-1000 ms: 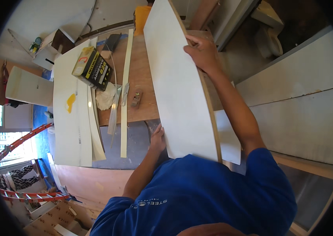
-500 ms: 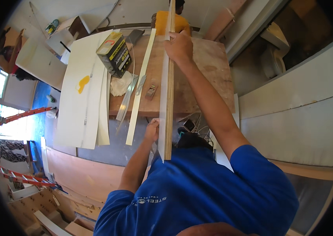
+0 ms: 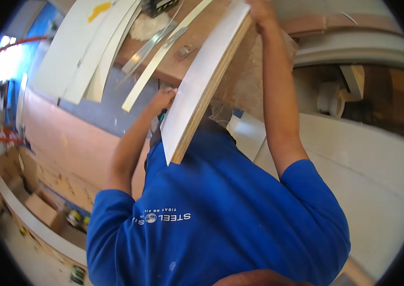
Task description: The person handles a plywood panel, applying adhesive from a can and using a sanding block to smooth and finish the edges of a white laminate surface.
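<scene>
A long plywood board (image 3: 204, 88) with a white face and bare layered edge slants between my arms, its near end close to my blue shirt. My right hand (image 3: 263, 13) is closed around its far end, at the top rim of the picture. Near the lower part of the white face, my left hand (image 3: 164, 98) is closed on the board's left side; some fingertips are hidden. To the left lie a narrow cream strip (image 3: 150, 72) with a grey cutter (image 3: 175, 36) on it, a metal ruler (image 3: 141, 55) and a small hand plane (image 3: 184, 51).
Large white sheets (image 3: 75, 52) lie on the left, beside a crumpled white cloth (image 3: 147, 27) and a dark tin (image 3: 159, 6). The brown worktable (image 3: 245, 88) extends under the board. An open plywood box (image 3: 63, 190) stands lower left. A toilet (image 3: 330, 98) is at right.
The board has swung from nearly upright in the picture to a slant, far end to the right, showing more white face. Both hands stay on it. The view has shifted toward my body.
</scene>
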### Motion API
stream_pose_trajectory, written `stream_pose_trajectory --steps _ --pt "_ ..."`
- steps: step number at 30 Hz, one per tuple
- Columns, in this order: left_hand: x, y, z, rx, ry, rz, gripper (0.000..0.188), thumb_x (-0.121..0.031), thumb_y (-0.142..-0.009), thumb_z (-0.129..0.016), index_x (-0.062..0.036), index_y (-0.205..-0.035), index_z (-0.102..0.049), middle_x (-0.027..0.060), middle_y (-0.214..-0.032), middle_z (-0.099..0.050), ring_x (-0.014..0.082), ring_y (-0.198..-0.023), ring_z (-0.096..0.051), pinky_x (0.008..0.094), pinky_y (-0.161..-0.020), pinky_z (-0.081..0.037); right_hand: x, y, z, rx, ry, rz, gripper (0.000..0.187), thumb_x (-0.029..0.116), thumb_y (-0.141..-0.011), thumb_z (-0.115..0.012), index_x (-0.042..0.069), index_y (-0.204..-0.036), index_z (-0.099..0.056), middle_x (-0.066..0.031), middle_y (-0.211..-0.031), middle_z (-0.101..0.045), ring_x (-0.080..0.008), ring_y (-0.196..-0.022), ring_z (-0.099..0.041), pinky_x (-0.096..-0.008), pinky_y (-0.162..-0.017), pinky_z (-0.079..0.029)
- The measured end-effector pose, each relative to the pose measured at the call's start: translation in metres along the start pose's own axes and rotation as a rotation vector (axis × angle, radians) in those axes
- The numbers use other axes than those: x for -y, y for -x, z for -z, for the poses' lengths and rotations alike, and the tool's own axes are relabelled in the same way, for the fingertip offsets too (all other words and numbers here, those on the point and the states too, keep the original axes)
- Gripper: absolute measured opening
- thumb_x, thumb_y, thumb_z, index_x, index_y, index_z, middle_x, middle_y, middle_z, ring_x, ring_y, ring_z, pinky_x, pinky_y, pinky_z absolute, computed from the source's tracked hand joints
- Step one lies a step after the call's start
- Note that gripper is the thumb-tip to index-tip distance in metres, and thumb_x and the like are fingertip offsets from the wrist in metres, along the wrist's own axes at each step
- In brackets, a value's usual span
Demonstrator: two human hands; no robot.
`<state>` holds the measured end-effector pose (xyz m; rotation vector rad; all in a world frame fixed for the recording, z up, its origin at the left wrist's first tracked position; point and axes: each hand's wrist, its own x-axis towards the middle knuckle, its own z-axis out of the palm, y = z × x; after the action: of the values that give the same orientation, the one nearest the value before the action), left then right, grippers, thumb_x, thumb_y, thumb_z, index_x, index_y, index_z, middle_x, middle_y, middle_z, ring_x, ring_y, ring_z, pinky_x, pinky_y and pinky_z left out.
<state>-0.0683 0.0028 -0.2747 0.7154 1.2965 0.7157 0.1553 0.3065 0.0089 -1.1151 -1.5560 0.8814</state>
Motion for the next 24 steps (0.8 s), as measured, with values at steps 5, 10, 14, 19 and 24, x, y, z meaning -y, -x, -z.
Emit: stream_pose_trajectory --steps 5,10,14,19,24 --pt "-0.079 0.042 0.006 -0.419 -0.711 -0.354 0.028 -0.015 -0.092 -0.064 -0.0007 -0.116 -0.064 0.0211 -0.100 -0.068 0.0475 -0.097 -0.065 0.0486 -0.085 -0.053 0.007 0.002 0.027 0.120 0.047 -0.086 0.072 0.016 -0.085 -0.064 0.003 -0.153 -0.043 -0.0197 -0.136 -0.056 -0.0276 -0.124 -0.055 -0.0388 -0.104 -0.046" --pt "-0.122 -0.015 -0.011 -0.535 -0.900 -0.522 0.058 -0.016 -0.091 -0.068 -0.0016 -0.142 -0.045 0.0249 -0.133 -0.055 0.0438 -0.121 -0.057 0.0494 -0.101 -0.050 0.000 0.008 0.034 -0.159 0.652 0.343 0.063 0.024 -0.088 -0.061 0.002 -0.147 -0.053 -0.0342 -0.152 -0.045 -0.0430 -0.140 -0.047 -0.0429 -0.125 -0.019" --pt "-0.132 -0.064 -0.021 -0.554 -1.023 -0.458 0.073 -0.023 -0.089 -0.074 -0.0038 -0.151 -0.041 0.0237 -0.140 -0.054 0.0466 -0.127 -0.054 0.0504 -0.106 -0.047 0.018 0.004 0.035 -0.053 0.674 0.853 0.044 0.017 -0.091 -0.061 0.001 -0.131 -0.062 -0.0206 -0.125 -0.065 -0.0320 -0.120 -0.061 -0.0396 -0.110 -0.038" --pt "-0.144 -0.086 -0.009 -0.400 -0.428 -0.415 0.048 -0.023 -0.096 -0.067 -0.0012 -0.137 -0.055 0.0221 -0.118 -0.067 0.0347 -0.111 -0.066 0.0462 -0.094 -0.054 0.030 0.003 0.028 0.136 0.335 0.639 0.026 0.016 -0.089 -0.060 0.006 -0.107 -0.074 -0.0176 -0.112 -0.073 -0.0348 -0.106 -0.068 -0.0490 -0.098 -0.048" --pt "-0.228 -0.007 -0.022 0.237 0.911 -0.427 0.047 -0.035 -0.108 -0.043 0.0030 -0.133 -0.055 0.0194 -0.105 -0.068 0.0222 -0.078 -0.065 0.0320 -0.065 -0.054 0.045 0.014 0.031 0.129 0.422 0.574 0.025 0.014 -0.095 -0.056 0.005 -0.108 -0.074 -0.0165 -0.104 -0.075 -0.0328 -0.101 -0.070 -0.0418 -0.100 -0.048"
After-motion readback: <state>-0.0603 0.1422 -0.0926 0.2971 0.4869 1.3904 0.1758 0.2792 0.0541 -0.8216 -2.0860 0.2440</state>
